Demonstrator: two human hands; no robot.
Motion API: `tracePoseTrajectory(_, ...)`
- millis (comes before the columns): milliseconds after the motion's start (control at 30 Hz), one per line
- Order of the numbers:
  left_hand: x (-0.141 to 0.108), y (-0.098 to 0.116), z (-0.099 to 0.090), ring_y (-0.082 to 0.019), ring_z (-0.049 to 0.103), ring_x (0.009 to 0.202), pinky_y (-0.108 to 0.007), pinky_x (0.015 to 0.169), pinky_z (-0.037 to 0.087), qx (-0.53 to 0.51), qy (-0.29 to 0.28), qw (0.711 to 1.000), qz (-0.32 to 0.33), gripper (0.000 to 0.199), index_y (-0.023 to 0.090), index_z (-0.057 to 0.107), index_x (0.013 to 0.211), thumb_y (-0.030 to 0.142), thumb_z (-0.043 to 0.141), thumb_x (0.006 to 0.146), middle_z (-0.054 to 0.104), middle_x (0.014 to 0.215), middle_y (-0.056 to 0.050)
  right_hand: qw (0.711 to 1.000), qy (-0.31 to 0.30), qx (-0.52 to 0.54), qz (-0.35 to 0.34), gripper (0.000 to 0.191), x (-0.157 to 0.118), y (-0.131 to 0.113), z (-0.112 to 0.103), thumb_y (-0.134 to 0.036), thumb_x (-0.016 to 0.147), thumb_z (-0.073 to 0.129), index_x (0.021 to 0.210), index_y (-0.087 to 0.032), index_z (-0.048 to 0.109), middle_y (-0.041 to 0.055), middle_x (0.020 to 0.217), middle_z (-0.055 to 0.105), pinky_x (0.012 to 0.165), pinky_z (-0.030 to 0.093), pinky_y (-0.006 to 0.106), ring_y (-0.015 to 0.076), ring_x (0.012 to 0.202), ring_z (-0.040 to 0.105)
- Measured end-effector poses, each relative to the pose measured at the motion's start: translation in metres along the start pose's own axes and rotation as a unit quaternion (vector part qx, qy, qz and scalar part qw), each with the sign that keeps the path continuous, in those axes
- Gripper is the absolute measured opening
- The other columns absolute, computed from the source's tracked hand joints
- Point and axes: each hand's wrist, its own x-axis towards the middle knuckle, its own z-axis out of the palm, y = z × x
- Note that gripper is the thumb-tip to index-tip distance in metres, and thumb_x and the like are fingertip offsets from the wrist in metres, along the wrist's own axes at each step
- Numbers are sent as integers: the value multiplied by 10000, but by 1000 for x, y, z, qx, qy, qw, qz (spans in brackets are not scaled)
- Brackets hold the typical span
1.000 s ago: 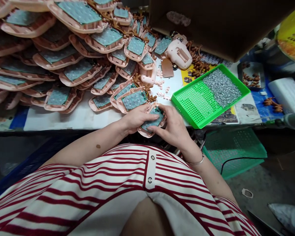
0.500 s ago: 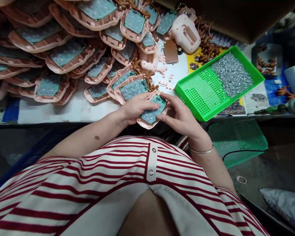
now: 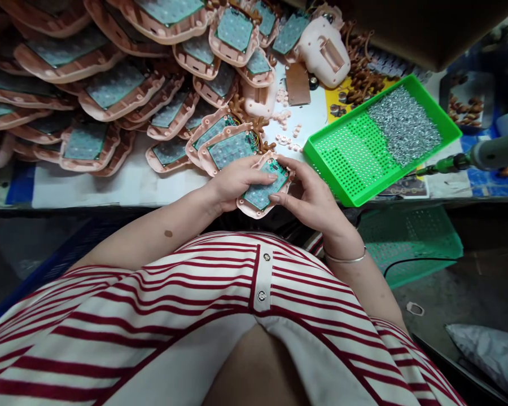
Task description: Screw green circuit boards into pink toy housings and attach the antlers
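Observation:
Between my two hands, at the table's front edge, is a pink plastic shell half (image 3: 254,211) with a green circuit board (image 3: 260,194) seated in it. My left hand (image 3: 237,183) grips its left side, the thumb lying across the board. On the right side, my right hand (image 3: 311,194) holds the shell's edge with thumb and fingertips. Just behind my left hand lie two similar pink shells (image 3: 228,148) with boards, overlapping each other, with brown antler-shaped pieces (image 3: 258,124) at their upper ends.
Stacked pink shells with boards (image 3: 110,90) fill the left. At the right stands a green perforated tray (image 3: 342,163) with a heap of screws (image 3: 406,127). An electric screwdriver (image 3: 469,158) reaches in from the right. Small pink parts (image 3: 285,138) and a closed pink body (image 3: 325,53) lie behind.
The electric screwdriver has come further in from the right, to the green tray's near corner. My hands keep the same hold on the shell; the view has shifted slightly.

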Motion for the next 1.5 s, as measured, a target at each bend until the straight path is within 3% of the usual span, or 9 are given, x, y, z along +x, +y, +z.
tracePoseTrajectory(333,-1,-4,1,-135,621,686,-228,619,463,25,25,999,41,378,118,641,973,177,783,628,691,814,-15,999,0,34,-13,737,0,3,0,-582,778,748,1400,-249,537,82,1318,652,1027,493,433,248,1072,642)
tracePoseTrajectory(500,-4,-10,2,-166,654,820,-263,736,499,49,40,995,75,437,135,645,1036,183,792,627,716,927,-27,999,5,29,-38,711,-5,6,1,-563,799,735,1407,-260,523,92,1361,633,1040,488,439,263,1155,624)
tracePoseTrajectory(667,-6,-16,2,-192,663,889,-306,824,498,75,21,992,95,477,136,635,1104,261,801,675,719,993,-55,998,35,1,-60,798,-10,12,2,-577,790,737,1470,-287,438,109,1408,585,1089,457,480,292,1268,569)
tracePoseTrajectory(833,-4,-19,-1,-230,646,1016,-360,945,467,110,15,987,116,526,129,645,1134,291,826,667,704,1077,-79,997,13,-4,-73,701,-9,9,-1,-556,808,726,1415,-289,499,108,1316,619,1049,492,477,274,1200,595)
tracePoseTrajectory(1067,-3,-22,-5,-255,632,1135,-379,1004,466,147,-4,979,141,496,144,623,1189,258,773,731,691,1217,-103,993,49,-31,-104,660,-14,12,3,-511,820,732,1400,-289,509,118,1293,593,1041,517,487,272,1207,591)
tracePoseTrajectory(1167,-9,-20,-3,-253,623,1177,-388,1032,467,242,-9,950,196,450,140,596,1221,246,702,797,676,1261,-122,991,53,-51,-111,652,-20,13,2,-485,837,721,1420,-326,477,109,1308,579,1045,524,511,279,1233,581)
tracePoseTrajectory(1367,-24,-13,10,-213,642,1151,-353,1029,485,465,6,808,361,421,159,576,1275,137,561,854,689,1231,-101,966,95,-162,-178,766,-36,7,-6,-302,885,686,1532,-423,295,113,1426,474,961,588,491,277,1233,583)
tracePoseTrajectory(1433,-25,-11,15,-215,648,1141,-342,1021,488,472,-2,806,358,426,161,582,1280,136,565,855,688,1228,-98,956,117,-186,-196,847,-43,4,-11,-296,866,710,1554,-442,237,116,1432,473,933,604,498,292,1237,587)
tracePoseTrajectory(1500,-25,-9,20,-232,639,1164,-337,1043,471,453,0,834,317,417,174,607,1264,170,608,847,683,1239,-99,941,168,-207,-210,902,-53,-1,-21,-302,823,757,1553,-446,247,106,1420,502,931,607,518,308,1223,600)
